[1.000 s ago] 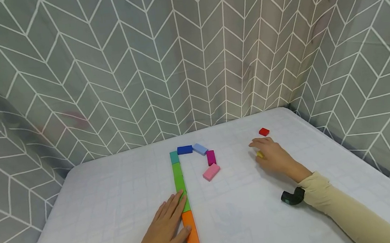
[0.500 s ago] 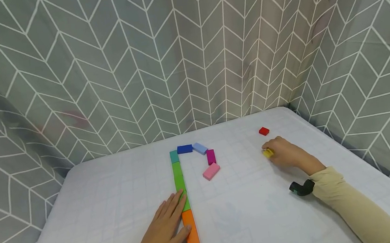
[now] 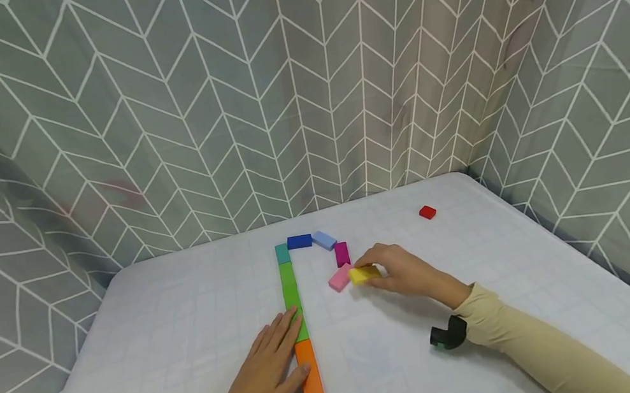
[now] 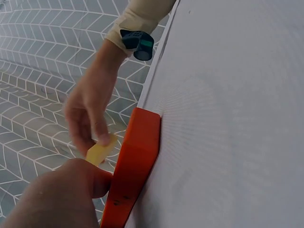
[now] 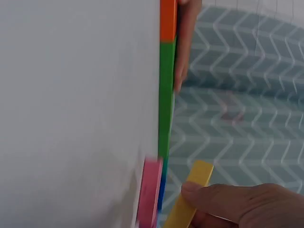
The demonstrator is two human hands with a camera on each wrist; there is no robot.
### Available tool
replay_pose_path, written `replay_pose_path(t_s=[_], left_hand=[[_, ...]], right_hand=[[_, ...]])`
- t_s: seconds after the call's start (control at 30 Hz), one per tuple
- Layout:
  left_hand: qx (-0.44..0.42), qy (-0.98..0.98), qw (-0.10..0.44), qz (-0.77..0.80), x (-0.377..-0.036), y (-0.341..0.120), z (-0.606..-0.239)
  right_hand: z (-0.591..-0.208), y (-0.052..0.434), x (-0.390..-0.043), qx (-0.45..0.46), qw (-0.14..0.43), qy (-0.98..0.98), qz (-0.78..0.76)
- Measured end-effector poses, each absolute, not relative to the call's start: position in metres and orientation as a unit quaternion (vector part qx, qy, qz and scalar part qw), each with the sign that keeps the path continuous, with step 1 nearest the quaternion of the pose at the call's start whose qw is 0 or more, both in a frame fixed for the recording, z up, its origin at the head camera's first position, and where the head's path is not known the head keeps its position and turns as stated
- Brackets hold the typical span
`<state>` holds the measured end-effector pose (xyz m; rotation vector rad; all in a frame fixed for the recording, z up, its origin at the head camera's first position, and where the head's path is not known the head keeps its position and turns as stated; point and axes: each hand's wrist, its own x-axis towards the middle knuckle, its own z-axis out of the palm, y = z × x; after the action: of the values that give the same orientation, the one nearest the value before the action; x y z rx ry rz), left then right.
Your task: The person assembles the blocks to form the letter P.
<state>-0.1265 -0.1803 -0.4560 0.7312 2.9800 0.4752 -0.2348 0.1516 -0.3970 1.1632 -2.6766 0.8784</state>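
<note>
Between the thumb and fingers of my right hand (image 3: 406, 271) is a yellow block (image 3: 364, 274), pinched just right of the pink block (image 3: 341, 278). In the right wrist view the yellow block (image 5: 190, 194) tilts beside the pink block (image 5: 150, 187). My left hand (image 3: 262, 378) lies flat with straight fingers; its fingertips rest on a green block (image 3: 300, 326) and its thumb touches the orange block (image 3: 310, 373). Further green blocks (image 3: 286, 273) and a teal block (image 3: 282, 253) extend the line away from me. A dark blue block (image 3: 299, 241), light blue block (image 3: 324, 240) and magenta block (image 3: 341, 254) curve round to the pink one.
A red block (image 3: 427, 212) lies alone near the back right of the white-covered table (image 3: 151, 342). Patterned grey curtains (image 3: 304, 95) hang behind and at the sides. A black camera mount (image 3: 449, 333) sits at the right wrist.
My right hand first gripped the yellow block at the right, then carried it left to beside the pink block. My left hand and the laid blocks have stayed in place.
</note>
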Motion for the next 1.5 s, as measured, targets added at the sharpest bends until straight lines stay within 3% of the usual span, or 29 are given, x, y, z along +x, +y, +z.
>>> replay_pose_path(t_s=[0.17,0.37,0.6,1.5], left_hand=[[0.238,0.958,0.012,0.160,-0.126,-0.183,-0.456],[0.246,0.954,0.005,0.170,-0.126,-0.184,-0.458],[0.248,0.955,-0.005,0.165,-0.125,-0.185,-0.453],[0.242,0.958,0.004,0.156,-0.126,-0.182,-0.455]], right_hand=[[-0.394,0.097,-0.229,0.416,0.025,-0.867,0.274],[-0.401,0.067,-0.227,0.419,0.055,-0.881,0.212],[-0.407,0.061,-0.220,0.411,0.071,-0.883,0.218],[-0.418,0.086,-0.230,0.416,0.032,-0.882,0.220]])
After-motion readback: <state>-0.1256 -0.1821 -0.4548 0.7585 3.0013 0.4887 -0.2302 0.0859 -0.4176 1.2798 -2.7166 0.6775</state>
